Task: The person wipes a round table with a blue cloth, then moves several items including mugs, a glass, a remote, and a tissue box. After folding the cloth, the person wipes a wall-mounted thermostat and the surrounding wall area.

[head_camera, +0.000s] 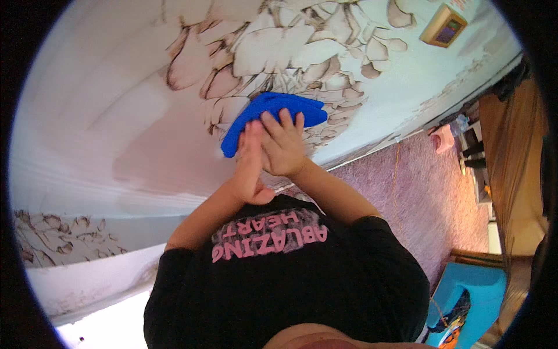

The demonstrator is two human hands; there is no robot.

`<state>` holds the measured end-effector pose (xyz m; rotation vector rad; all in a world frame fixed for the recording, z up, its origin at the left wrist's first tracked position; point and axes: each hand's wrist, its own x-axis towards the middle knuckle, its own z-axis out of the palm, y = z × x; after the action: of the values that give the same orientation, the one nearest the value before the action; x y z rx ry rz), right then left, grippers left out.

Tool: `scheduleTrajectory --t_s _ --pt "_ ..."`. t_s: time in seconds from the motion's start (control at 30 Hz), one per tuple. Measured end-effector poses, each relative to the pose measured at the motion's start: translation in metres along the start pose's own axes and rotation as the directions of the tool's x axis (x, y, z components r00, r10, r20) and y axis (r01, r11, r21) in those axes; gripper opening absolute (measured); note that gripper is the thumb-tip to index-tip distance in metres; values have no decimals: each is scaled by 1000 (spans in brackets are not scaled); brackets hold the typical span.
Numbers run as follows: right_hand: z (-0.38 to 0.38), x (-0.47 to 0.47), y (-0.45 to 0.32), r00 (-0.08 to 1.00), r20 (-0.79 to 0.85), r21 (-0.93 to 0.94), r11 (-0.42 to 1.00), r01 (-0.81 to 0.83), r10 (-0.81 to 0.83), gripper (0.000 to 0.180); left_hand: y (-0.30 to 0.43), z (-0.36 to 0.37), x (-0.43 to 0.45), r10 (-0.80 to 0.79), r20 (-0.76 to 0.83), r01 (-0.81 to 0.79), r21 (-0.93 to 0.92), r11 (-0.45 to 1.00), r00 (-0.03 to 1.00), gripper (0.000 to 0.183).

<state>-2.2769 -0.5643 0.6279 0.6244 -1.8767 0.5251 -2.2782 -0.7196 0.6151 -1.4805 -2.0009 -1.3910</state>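
Observation:
A folded blue cloth point(279, 107) lies against a pale wall point(183, 126) painted with dark-outlined, petal-like shapes. On the cloth's lower edge rests my right hand point(283, 146), palm towards the wall and fingers spread. Close beside it, touching or nearly touching, is my left hand point(250, 163), seen side-on; its straight fingers lie together on the cloth and its thumb points right. Both hands hold the cloth to the wall, though the left palm is hidden.
A wooden-framed wall fixture point(444, 26) is at the upper right. Carpeted floor point(379, 183) lies to the right, with a pink stool-like object point(444, 138), a brown curtain point(501, 152) and a blue plastic piece point(484, 279) bearing a black bag. A bright opening point(113, 323) shows at lower left.

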Motion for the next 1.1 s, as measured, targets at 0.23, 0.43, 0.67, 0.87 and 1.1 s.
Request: scheduleTrajectory --t_s 0.23,0.43,0.67,0.87,1.1 --pt "9 32 3 982 -143 -270 960 79 -121 40 17 -28 -21 -8 12 6 99 995 1000 124" --pt "-13 -17 73 950 -290 -267 944 -195 114 52 8 -18 -9 178 -3 -169 294 941 984 104" --pt "-7 -47 81 879 -339 -202 886 -417 336 71 15 11 19 221 -60 -197 271 942 973 95" --pt "-14 15 50 990 -136 -315 949 -16 -29 49 19 26 62 398 21 -364 450 815 917 90" --pt "-77 -19 158 894 -370 -243 902 -356 253 73 3 57 92 416 103 -423 365 829 904 94"
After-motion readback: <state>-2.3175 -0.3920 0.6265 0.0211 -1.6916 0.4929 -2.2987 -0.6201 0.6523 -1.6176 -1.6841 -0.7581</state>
